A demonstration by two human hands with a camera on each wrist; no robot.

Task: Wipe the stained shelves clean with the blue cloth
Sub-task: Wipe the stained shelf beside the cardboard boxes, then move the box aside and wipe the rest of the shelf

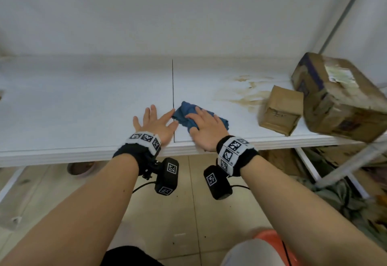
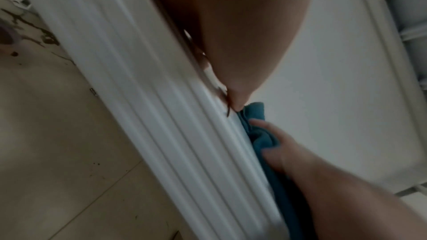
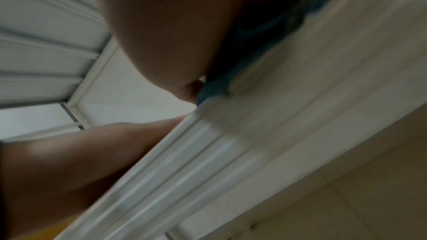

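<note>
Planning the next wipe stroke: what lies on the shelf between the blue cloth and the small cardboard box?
In the head view, bare white shelf, then brown stains beside the small cardboard box. The blue cloth hasn't reached them.

Over on the right, a small cardboard box [image 1: 280,109] sits tilted, touching a bigger, battered cardboard box [image 1: 339,96] with a torn pale label on top, which overhangs the near edge. Down below, the tiled floor [image 1: 184,213] is beige with dark specks, and a round brownish bowl [image 1: 80,167] lies on it to the left. At the near right there is an orange stool [image 1: 272,242], and crumpled cardboard [image 1: 343,198] is heaped further right.
</note>
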